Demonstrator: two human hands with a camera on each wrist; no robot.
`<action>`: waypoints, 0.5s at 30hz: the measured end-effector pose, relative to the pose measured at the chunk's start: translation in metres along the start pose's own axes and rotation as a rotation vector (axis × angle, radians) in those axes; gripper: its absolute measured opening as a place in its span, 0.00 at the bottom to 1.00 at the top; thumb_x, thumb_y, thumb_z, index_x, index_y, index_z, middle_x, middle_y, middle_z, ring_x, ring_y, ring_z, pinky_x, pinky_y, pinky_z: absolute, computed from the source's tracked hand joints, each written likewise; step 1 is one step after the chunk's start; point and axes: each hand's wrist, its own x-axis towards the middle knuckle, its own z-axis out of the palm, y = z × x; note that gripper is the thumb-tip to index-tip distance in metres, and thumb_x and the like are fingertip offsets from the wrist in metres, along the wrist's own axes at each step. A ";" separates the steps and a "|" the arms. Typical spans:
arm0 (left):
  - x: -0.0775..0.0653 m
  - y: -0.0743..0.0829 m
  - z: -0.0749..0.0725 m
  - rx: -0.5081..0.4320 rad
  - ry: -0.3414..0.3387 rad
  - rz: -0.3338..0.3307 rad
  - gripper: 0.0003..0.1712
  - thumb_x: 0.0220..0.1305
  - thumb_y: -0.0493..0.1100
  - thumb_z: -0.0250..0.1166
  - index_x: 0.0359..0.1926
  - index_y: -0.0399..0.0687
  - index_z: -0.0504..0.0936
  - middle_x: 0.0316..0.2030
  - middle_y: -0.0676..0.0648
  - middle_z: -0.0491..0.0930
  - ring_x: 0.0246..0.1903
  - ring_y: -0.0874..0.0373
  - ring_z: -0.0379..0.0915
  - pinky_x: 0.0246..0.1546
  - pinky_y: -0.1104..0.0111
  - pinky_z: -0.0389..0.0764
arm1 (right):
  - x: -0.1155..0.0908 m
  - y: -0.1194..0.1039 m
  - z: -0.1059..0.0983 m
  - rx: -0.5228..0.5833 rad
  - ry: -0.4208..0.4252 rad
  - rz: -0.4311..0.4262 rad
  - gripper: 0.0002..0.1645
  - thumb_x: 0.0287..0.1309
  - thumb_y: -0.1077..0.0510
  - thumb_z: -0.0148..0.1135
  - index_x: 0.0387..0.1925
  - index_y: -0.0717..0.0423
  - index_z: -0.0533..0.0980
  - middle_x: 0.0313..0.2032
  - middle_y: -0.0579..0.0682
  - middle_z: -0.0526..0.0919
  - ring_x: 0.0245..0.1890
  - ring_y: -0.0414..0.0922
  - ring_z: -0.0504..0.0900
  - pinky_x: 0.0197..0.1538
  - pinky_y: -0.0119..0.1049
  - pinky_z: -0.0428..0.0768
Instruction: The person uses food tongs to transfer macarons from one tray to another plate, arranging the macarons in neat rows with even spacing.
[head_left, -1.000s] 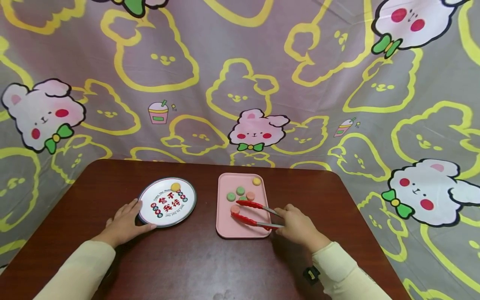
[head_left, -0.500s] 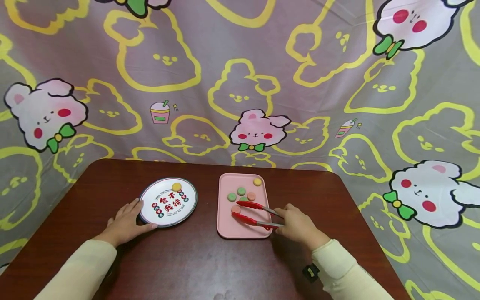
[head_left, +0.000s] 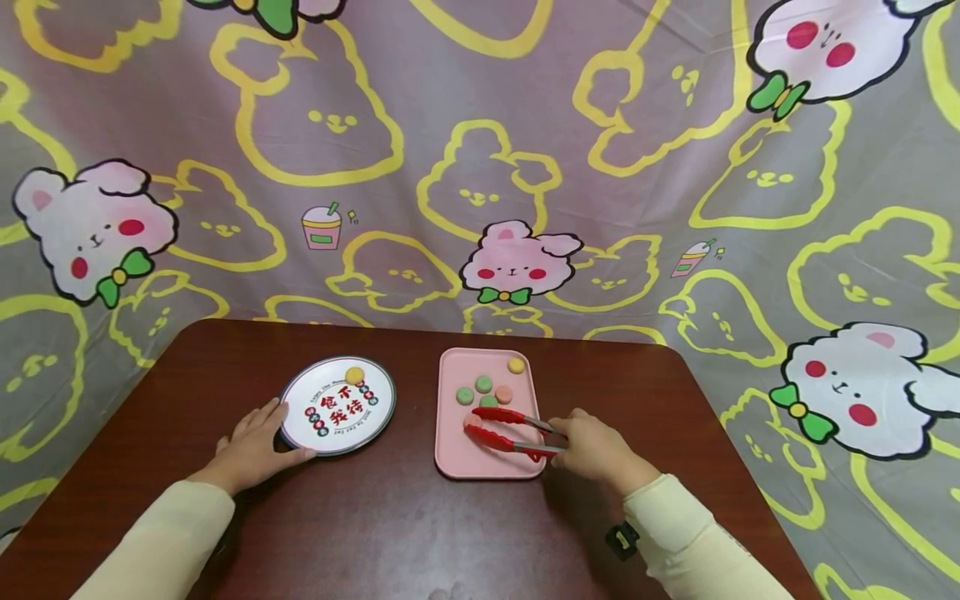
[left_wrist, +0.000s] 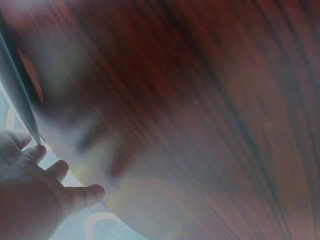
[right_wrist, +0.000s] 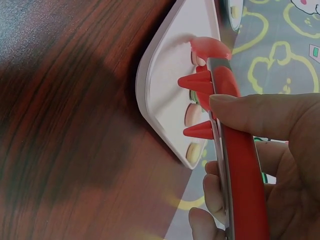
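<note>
My right hand grips red-tipped metal tongs over a pink tray. The tongs' ends come together at a pink macaron on the tray's left side. Around it lie several others: green macarons, another pink macaron and a yellow macaron in the far right corner. My left hand has its fingers spread, with the fingertips at the left rim of a round white plate. A yellow macaron sits near that plate's far edge. In the right wrist view, thumb and fingers wrap the tongs' handle.
Everything stands on a dark brown wooden table. Behind it hangs a grey curtain with yellow outlines and white rabbits. A small black object shows beside the right sleeve.
The tongs' arms have drawn closer together at the pink macaron. My left hand stays at the plate, and the whole view has shifted very slightly.
</note>
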 end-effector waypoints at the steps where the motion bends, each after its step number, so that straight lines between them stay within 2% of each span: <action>1: 0.000 0.000 0.000 0.001 -0.001 -0.002 0.70 0.48 0.76 0.63 0.71 0.25 0.49 0.69 0.23 0.44 0.65 0.22 0.37 0.53 0.24 0.45 | 0.000 -0.001 0.000 0.003 -0.003 0.002 0.30 0.43 0.58 0.75 0.52 0.57 0.80 0.31 0.50 0.74 0.28 0.44 0.71 0.27 0.39 0.72; 15: -0.002 0.001 -0.001 0.001 0.012 0.014 0.69 0.48 0.75 0.63 0.71 0.25 0.50 0.69 0.23 0.45 0.65 0.22 0.38 0.53 0.24 0.46 | -0.002 0.000 0.000 0.005 0.013 0.002 0.30 0.43 0.59 0.74 0.53 0.58 0.80 0.31 0.50 0.74 0.29 0.44 0.71 0.29 0.40 0.72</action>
